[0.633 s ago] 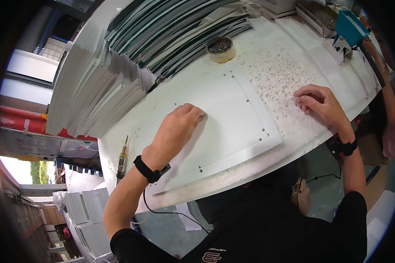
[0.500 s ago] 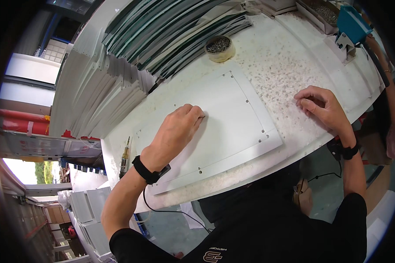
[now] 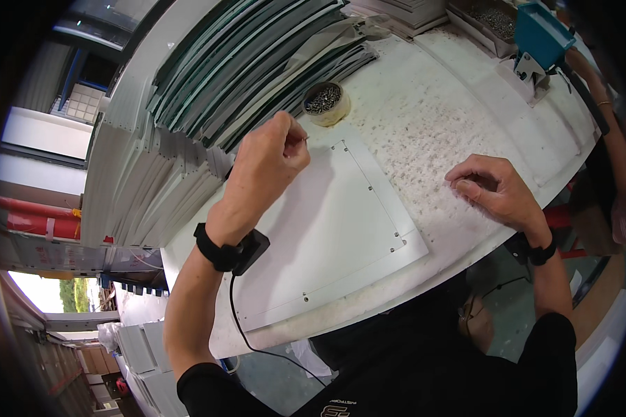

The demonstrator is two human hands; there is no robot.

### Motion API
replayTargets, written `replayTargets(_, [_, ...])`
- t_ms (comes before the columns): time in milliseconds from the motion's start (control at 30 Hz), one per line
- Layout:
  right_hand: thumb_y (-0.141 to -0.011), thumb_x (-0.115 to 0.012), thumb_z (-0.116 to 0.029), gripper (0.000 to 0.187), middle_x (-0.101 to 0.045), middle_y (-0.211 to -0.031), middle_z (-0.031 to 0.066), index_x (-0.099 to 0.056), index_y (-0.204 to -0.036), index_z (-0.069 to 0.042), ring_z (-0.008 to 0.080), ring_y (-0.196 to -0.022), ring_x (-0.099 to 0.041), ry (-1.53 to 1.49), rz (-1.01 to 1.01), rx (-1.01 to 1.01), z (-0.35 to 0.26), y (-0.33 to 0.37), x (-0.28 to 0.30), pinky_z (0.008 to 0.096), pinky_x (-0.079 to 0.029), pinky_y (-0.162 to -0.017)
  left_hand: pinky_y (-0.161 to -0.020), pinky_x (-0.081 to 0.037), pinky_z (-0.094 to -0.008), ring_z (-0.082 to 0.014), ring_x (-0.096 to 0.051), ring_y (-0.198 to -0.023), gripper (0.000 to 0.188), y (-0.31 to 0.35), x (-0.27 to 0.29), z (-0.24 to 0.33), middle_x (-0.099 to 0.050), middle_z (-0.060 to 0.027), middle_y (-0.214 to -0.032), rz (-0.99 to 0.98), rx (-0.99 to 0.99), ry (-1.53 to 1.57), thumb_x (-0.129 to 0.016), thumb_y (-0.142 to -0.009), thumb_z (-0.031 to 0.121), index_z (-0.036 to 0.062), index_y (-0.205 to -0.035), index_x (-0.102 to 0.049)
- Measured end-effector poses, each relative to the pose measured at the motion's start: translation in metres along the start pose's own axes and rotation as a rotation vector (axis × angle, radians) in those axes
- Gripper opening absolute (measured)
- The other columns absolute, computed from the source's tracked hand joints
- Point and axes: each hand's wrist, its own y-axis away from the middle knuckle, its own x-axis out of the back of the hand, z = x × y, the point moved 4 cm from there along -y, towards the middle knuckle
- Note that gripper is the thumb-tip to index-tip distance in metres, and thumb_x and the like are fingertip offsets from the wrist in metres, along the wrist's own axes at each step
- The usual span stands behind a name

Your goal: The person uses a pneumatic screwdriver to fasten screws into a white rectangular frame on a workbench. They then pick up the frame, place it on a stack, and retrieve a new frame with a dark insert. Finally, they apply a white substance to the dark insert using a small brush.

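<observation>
My left hand (image 3: 266, 158) is raised over the far left part of a white panel (image 3: 341, 229), just short of a round tub (image 3: 335, 115) full of small metal fasteners. Its thumb and forefinger are pinched together, with a tiny tip showing that is too small to name. The panel lies flat on the worktable, small metal fasteners (image 3: 370, 188) dotted along its edges. Right of the panel, my right hand (image 3: 497, 191) rests by the pitted tabletop with curled fingers; whatever they hold, if anything, is hidden.
A long stack of grey and green-edged sheets (image 3: 236, 62) lines the table's far side, with white panels (image 3: 129, 174) stacked at left. At the far right stand a teal clamp-like device (image 3: 541, 38) and a box of small metal parts (image 3: 497, 24). A black cable (image 3: 235, 313) hangs from my left wrist.
My left hand has lifted from the panel and moved away from me toward the tub. My right hand keeps its curled pose. The whole view has shifted slightly.
</observation>
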Motion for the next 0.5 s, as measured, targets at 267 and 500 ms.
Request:
replayTargets(267, [-0.100,-0.062,-0.008,0.016,-0.067,-0.090,0.0063,-0.070,-0.107,0.004,0.0099,-0.077,-0.061,-0.041,0.010,-0.010,-0.001,-0.003,0.000,0.0244,-0.051,-0.069,-0.073,-0.054,-0.0365,-0.0285,-0.069,-0.074,0.014,-0.031,0.010,-0.028,-0.071,-0.0165,-0.084,0.123,0.101,0.036,-0.066,-0.091,0.007,-0.0037,-0.100,-0.063])
replayTargets(500, [-0.104,-0.062,-0.018,0.022,-0.066,-0.087,0.0037,-0.070,-0.108,0.001,0.0077,-0.075,-0.059,-0.156,0.076,-0.062,0.007,0.000,-0.001,0.0224,-0.049,-0.068,-0.067,-0.053,-0.0300,-0.0191,-0.066,-0.073,0.013,0.145,0.061,-0.069,-0.070,-0.0106,-0.087,0.236,0.448,-0.116,-0.061,-0.096,0.003,0.0011,-0.109,-0.061])
